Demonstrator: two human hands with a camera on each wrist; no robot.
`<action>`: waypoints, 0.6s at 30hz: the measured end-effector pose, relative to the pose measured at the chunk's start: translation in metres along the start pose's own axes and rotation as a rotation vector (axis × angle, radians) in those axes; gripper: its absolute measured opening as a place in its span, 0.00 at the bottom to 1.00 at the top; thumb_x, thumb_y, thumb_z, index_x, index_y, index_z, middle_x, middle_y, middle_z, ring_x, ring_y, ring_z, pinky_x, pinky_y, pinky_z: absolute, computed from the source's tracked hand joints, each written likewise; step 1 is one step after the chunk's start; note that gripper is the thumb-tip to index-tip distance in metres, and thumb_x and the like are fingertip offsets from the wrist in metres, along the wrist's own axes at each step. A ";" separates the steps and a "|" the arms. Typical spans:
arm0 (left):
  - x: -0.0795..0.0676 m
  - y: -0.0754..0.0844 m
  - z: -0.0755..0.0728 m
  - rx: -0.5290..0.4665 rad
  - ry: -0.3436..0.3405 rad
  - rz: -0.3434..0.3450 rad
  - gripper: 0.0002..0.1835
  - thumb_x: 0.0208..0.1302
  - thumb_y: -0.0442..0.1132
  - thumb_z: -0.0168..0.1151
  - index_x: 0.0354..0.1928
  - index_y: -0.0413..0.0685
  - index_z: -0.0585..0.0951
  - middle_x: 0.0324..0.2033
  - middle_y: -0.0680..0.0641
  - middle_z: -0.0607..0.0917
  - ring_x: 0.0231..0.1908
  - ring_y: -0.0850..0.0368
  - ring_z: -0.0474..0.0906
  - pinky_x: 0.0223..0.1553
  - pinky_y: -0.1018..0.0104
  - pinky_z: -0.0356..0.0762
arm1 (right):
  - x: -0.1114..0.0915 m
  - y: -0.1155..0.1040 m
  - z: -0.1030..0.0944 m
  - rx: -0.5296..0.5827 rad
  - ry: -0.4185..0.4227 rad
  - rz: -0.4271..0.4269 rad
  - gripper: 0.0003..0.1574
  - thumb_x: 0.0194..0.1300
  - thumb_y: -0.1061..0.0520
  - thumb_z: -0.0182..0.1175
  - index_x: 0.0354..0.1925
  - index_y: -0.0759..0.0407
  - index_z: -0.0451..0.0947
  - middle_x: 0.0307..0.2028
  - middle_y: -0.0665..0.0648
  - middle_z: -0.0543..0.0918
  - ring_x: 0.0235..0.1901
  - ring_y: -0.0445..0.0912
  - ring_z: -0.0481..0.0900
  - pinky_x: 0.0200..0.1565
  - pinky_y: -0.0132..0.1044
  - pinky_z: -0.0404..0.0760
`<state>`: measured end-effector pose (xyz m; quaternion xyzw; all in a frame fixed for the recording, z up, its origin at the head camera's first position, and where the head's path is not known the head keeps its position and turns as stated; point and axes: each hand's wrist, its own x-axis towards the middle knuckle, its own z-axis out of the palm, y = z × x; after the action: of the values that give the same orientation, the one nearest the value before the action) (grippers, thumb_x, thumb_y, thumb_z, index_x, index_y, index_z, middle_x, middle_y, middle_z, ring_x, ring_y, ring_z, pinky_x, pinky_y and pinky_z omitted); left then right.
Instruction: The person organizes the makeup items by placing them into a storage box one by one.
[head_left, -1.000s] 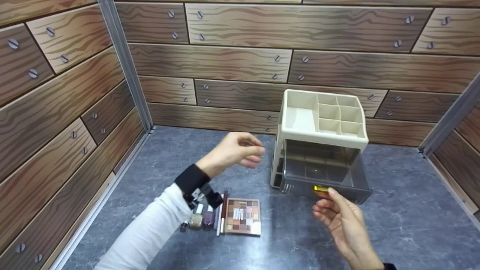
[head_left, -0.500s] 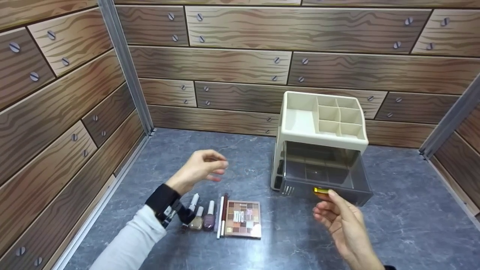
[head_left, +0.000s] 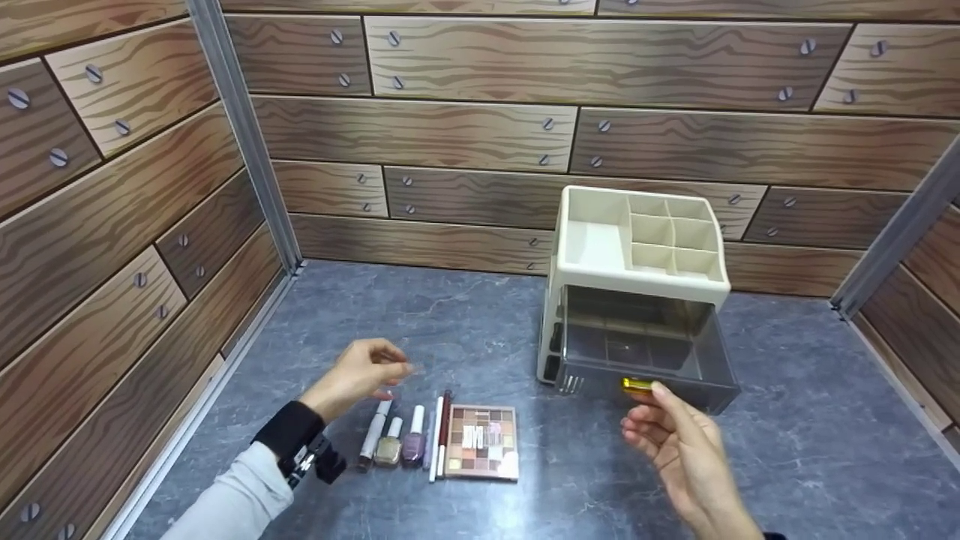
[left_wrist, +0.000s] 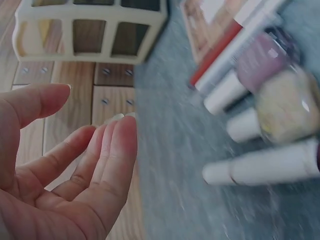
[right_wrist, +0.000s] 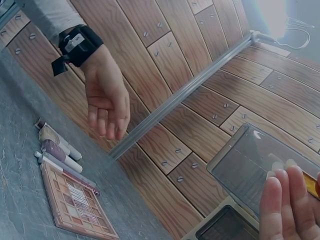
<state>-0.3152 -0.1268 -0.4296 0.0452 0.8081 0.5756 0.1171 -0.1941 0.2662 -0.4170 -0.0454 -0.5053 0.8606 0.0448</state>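
Against the right hand [head_left: 686, 450] sits the gold handle [head_left: 635, 385] of the drawer [head_left: 596, 377].

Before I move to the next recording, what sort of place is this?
Probably a staged booth for tabletop work: walls that look printed to resemble wood, a metal corner post, and a grey tabletop bearing a drawer box.
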 end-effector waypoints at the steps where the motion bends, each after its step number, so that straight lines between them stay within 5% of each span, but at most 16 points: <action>1: -0.001 -0.003 -0.002 0.010 0.020 -0.008 0.19 0.56 0.40 0.68 0.48 0.39 0.77 0.43 0.40 0.81 0.40 0.47 0.80 0.40 0.56 0.84 | 0.000 0.000 0.000 0.002 -0.007 -0.001 0.16 0.71 0.51 0.54 0.34 0.58 0.84 0.24 0.53 0.85 0.27 0.44 0.85 0.33 0.34 0.85; 7: -0.007 -0.023 -0.010 0.106 0.100 -0.049 0.21 0.53 0.38 0.70 0.48 0.38 0.77 0.45 0.39 0.80 0.42 0.44 0.80 0.36 0.55 0.84 | 0.001 -0.002 0.001 -0.001 -0.023 -0.003 0.16 0.71 0.51 0.53 0.36 0.59 0.83 0.25 0.53 0.85 0.28 0.45 0.85 0.34 0.34 0.85; 18: -0.017 -0.042 -0.010 0.273 0.113 -0.094 0.27 0.49 0.37 0.72 0.51 0.36 0.75 0.41 0.39 0.80 0.33 0.48 0.80 0.26 0.58 0.84 | 0.001 0.001 0.000 -0.003 -0.007 0.003 0.16 0.71 0.50 0.54 0.35 0.58 0.83 0.25 0.52 0.85 0.28 0.44 0.85 0.34 0.34 0.85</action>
<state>-0.2988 -0.1530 -0.4634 -0.0096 0.8853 0.4559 0.0910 -0.1947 0.2658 -0.4178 -0.0433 -0.5068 0.8599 0.0419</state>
